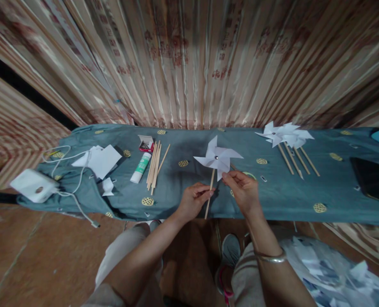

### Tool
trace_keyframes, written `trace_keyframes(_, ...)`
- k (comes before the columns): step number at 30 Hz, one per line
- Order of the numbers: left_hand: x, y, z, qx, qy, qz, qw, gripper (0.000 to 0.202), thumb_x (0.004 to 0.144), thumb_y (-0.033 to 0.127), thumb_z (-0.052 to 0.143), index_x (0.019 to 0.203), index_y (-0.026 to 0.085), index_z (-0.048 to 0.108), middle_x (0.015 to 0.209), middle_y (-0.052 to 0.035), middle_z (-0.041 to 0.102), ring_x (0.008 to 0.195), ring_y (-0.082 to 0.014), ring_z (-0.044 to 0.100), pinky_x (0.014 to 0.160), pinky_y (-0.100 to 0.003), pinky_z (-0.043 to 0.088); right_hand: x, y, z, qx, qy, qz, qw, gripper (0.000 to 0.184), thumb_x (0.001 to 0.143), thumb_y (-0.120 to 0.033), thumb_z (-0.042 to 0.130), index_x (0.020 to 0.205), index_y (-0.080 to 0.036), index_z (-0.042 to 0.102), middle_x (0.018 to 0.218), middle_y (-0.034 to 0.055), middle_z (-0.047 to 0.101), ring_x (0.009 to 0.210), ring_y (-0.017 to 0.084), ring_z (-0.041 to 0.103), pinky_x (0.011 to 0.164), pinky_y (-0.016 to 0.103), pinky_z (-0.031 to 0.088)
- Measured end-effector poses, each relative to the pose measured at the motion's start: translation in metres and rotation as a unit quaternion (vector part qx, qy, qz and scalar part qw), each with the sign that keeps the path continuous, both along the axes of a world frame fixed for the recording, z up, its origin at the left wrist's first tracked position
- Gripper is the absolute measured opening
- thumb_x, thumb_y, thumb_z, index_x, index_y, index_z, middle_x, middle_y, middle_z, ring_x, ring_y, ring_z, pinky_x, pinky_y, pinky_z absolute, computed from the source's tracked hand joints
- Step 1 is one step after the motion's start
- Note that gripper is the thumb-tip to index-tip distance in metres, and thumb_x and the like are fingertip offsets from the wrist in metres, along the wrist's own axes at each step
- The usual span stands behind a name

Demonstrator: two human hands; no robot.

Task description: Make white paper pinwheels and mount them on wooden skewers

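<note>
A white paper pinwheel (214, 155) with a shiny pin at its centre is fixed to a thin wooden stick (207, 208), held just above the table in front of me. My left hand (194, 199) pinches the stick below the blades between thumb and fingers. The fingers of my right hand (242, 189) are closed at the tip of the lowest blade. Left of my hands lie several loose wooden sticks (154, 166), a green and white glue stick (141, 168) and an open small red box (146, 144) with small metal pieces inside.
Several pinwheels (285, 135) on sticks lie at the right rear, near a dark phone (371, 179). White paper sheets (104, 162) and a white power strip (34, 186) with a cable occupy the left end. A bag of paper pieces (336, 273) is low on the right.
</note>
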State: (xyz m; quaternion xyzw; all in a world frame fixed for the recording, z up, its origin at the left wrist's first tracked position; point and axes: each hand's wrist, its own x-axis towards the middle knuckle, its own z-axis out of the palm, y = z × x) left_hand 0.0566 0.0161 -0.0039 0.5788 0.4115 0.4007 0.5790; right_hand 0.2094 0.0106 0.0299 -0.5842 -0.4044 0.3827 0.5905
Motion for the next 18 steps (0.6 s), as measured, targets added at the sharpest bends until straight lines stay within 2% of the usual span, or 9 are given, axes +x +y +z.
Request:
trace_keyframes(6,0.0001,-0.0003,0.004,-0.002,0.004,0.0,1.0,0.034,0.076,0.048,0.068,0.088,0.017,0.077,0.07,-0.0025,0.056,0.064,-0.0131,0.049,0.063,-0.025,0.04,-0.0043,-0.0028,0.0005,-0.011,-0.011,0.033,0.999,0.026,0.07,-0.042,0.071,0.061,-0.02,0.062,0.055,-0.0024,0.058,0.054,0.011,0.05,0.052,0.024,0.039)
trace_keyframes(13,0.0007,-0.0006,0.0036,0.007,0.007,-0.011,1.0,0.036,0.078,0.05,0.066,0.089,0.017,0.077,0.071,-0.0028,0.056,0.067,-0.0135,0.05,0.062,-0.024,0.038,-0.0071,-0.0037,0.0009,-0.013,-0.025,0.056,0.998,0.028,0.074,-0.043,0.069,0.063,-0.019,0.062,0.062,0.0007,0.066,0.061,0.014,0.058,0.059,0.026,0.044)
trace_keyframes(18,0.0019,-0.0009,0.0048,0.016,0.005,-0.02,1.0,0.033,0.079,0.046,0.065,0.087,0.016,0.077,0.071,-0.0024,0.055,0.067,-0.0129,0.05,0.063,-0.024,0.038,-0.0058,-0.0045,-0.0018,-0.015,-0.089,0.056,0.994,0.03,0.077,-0.045,0.065,0.062,-0.019,0.061,0.061,0.0005,0.066,0.058,0.014,0.058,0.06,0.027,0.044)
